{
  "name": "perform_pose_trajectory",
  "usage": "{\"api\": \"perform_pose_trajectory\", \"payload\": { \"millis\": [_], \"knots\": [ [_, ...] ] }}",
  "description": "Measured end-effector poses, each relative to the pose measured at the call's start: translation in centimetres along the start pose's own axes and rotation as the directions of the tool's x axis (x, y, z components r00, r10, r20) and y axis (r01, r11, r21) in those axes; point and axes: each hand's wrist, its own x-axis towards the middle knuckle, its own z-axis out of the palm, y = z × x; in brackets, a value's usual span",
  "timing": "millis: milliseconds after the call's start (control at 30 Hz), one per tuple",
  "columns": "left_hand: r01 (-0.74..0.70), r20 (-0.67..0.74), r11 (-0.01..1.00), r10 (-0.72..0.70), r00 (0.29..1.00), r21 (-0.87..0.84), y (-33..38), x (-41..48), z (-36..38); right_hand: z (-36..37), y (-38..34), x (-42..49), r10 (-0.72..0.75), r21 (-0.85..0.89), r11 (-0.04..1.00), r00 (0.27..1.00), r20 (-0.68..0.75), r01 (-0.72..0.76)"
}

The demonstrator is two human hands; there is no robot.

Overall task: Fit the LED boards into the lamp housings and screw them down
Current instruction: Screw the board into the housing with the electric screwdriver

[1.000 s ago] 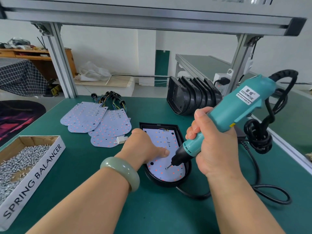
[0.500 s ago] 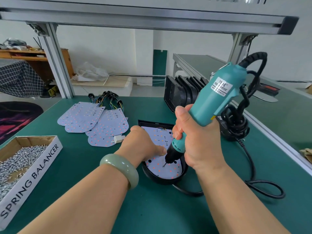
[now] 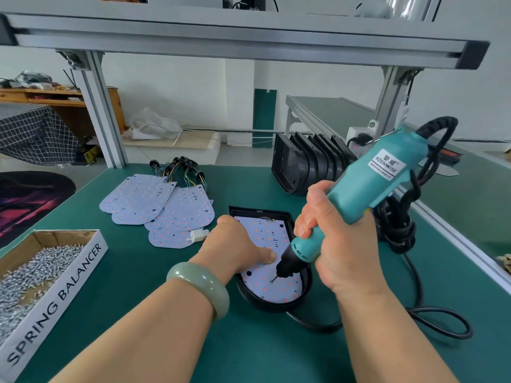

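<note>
Screwing step: the LED board (image 3: 266, 233) sits in the lamp housing (image 3: 276, 306) on the desk, and we drive a screw (image 3: 271, 281) at the housing's near end. Right grip (image 3: 340, 244) wraps the electric screwdriver (image 3: 367, 186). Left grip (image 3: 235, 244) rests on the board, thumb beside the bit, fingers hidden, so we cannot tell. Next: seat it, then fetch another from the screw box (image 3: 63, 291) left of the housing. Versus a second ago: same screw, driver more upright.
</note>
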Motion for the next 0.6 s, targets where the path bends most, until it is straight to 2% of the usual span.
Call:
{"api": "perform_pose_trajectory", "payload": {
  "millis": [167,333,400,467,533,600],
  "knots": [
    [-0.013,0.069,1.0,0.013,0.998,-0.002,0.4,-0.3,-0.8,0.1,-0.9,0.4,0.061,0.052,0.997,0.997,-0.039,-0.059],
    [-0.019,0.078,1.0,0.02,0.997,-0.021,0.3,-0.4,-1.0,0.8,-1.4,0.8,0.106,-0.006,0.994,0.994,-0.033,-0.107],
    [-0.026,0.068,0.999,0.029,0.997,-0.041,0.0,-0.4,-0.8,1.4,-1.6,0.9,0.107,0.011,0.994,0.993,0.042,-0.108],
    [-0.048,0.05,0.998,0.05,0.998,-0.042,-0.4,-0.4,-0.6,1.9,-2.2,1.5,0.105,0.117,0.986,0.986,0.132,-0.12],
    [-0.059,0.044,0.998,0.06,0.997,-0.03,-0.5,-0.4,-0.6,2.0,-3.1,2.8,0.105,0.152,0.981,0.99,0.089,-0.118],
    [-0.045,0.057,0.997,0.049,0.997,-0.066,-0.6,-0.5,-0.8,1.2,-4.2,4.4,0.156,0.054,0.987,0.987,-0.041,-0.154]
  ]
}}
